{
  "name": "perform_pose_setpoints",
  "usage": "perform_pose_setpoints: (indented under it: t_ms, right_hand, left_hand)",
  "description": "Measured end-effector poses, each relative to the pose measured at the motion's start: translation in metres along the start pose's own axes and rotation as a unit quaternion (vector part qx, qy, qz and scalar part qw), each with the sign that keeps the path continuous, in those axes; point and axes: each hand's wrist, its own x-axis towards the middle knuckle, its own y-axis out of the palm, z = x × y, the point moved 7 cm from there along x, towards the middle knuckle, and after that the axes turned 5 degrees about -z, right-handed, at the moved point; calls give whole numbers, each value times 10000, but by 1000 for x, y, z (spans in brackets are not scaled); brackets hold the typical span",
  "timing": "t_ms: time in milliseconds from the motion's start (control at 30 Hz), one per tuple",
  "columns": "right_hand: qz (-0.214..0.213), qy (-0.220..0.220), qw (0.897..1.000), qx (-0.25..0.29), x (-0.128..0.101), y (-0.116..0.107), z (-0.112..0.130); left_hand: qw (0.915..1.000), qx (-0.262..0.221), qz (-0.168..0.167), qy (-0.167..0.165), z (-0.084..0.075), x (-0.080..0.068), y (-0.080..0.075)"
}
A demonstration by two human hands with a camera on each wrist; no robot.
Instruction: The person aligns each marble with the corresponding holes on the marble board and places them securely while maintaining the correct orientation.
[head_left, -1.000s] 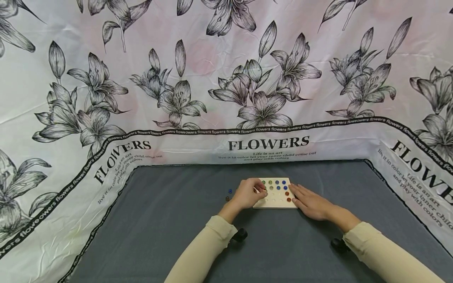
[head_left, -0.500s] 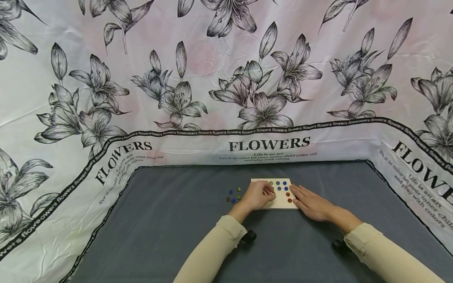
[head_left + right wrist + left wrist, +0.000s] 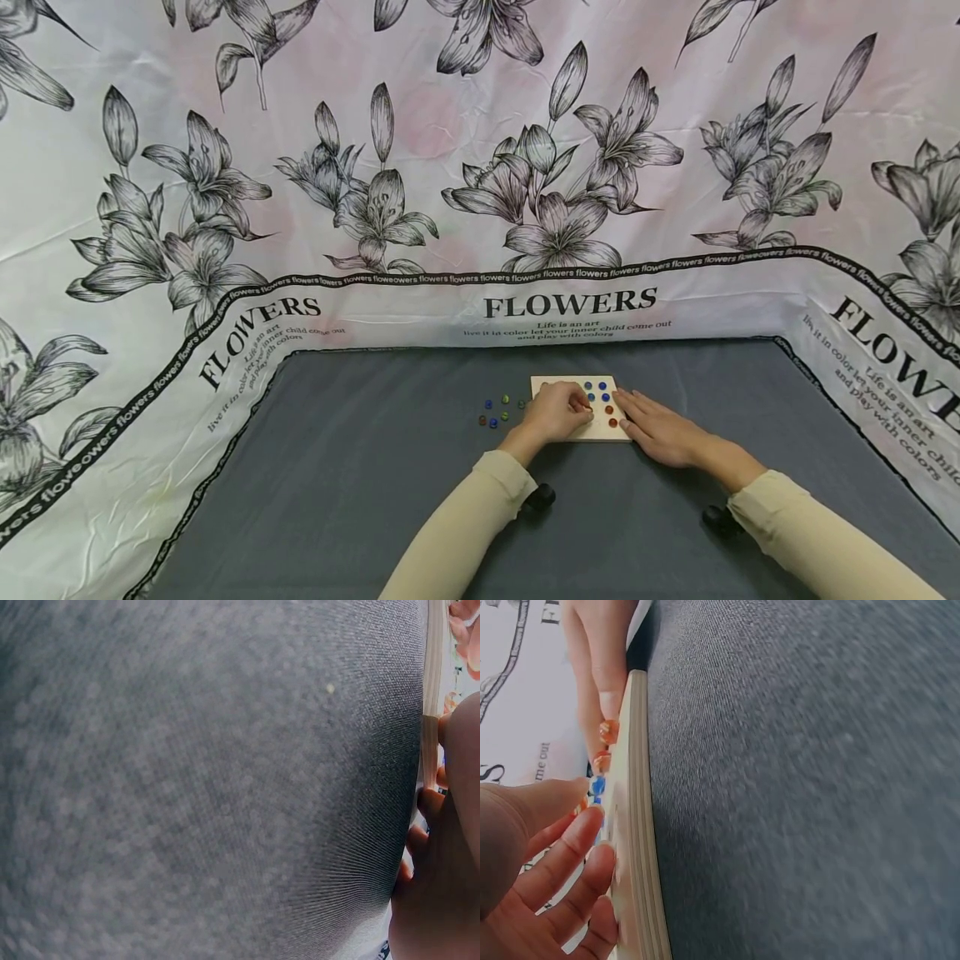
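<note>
Board: pale wood [image 3: 600, 431], matt and smooth on top; its edge in the left wrist view shows fine layered lines, like plywood.
Seated marbles: glossy, glass-like [image 3: 612, 422]; orange ones in the left wrist view carry whitish streaks.
Loose marbles: small, shiny, glass-looking [image 3: 505, 416], left of the frame's middle.
Surface: dark grey cloth [image 3: 337, 483], matt, with a fine ribbed weave close up.
Backdrop: smooth printed fabric [image 3: 420, 217], faintly sheened, creased at left.
Sleeves: soft cream cloth [image 3: 459, 525], matt, lower part of the frame.
Wrist devices: black [image 3: 540, 497], plastic-looking.
</note>
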Motion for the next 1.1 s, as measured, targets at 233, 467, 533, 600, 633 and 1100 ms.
perform_pose_setpoints:
  t_ms: [233, 467, 533, 600, 633, 1100]
  right_hand:
    - [233, 182, 9995, -75, 2, -1, 1]
    - [234, 207, 9995, -80, 2, -3, 2]
    - [243, 219, 9994, -89, 2, -2, 2]
    - [262, 233, 9993, -105, 2, -1, 2]
    - [266, 241, 9993, -91, 2, -1, 2]
    - [140, 85, 9998, -67, 2, 4, -9]
  left_hand:
    - [9978, 566, -144, -315, -3, 6, 5]
    - [9948, 784, -244, -608, -3, 8, 7]
    - [9941, 814, -267, -658, -3, 7, 8]
    - [9938, 827, -280, -687, -3, 6, 9]
    - [9937, 834, -290, -694, -3, 6, 9]
    - [9977, 536, -283, -288, -4, 2, 5]
